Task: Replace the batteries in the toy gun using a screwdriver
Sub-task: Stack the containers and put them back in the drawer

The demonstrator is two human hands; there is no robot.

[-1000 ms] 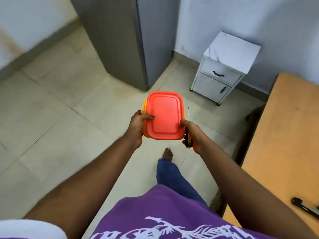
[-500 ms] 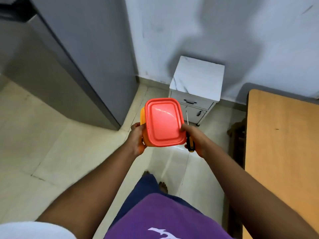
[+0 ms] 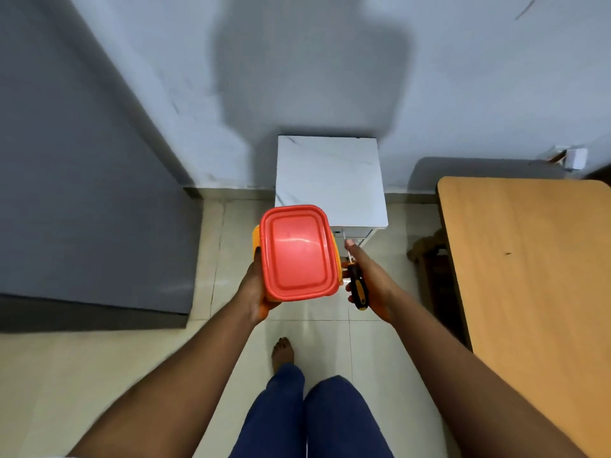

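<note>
Head view: your left hand [image 3: 254, 289] grips the red-lidded orange container [image 3: 297, 252] in front of the white bedside cabinet [image 3: 330, 180]. Your right hand [image 3: 370, 282] clasps the screwdriver [image 3: 357, 289], just beside the container. No toy gun shows.

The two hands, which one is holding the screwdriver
The right hand: the black-and-yellow-handled screwdriver lies in its palm, metal shaft pointing away. The left hand grips only the orange plastic box with the red lid.
</note>
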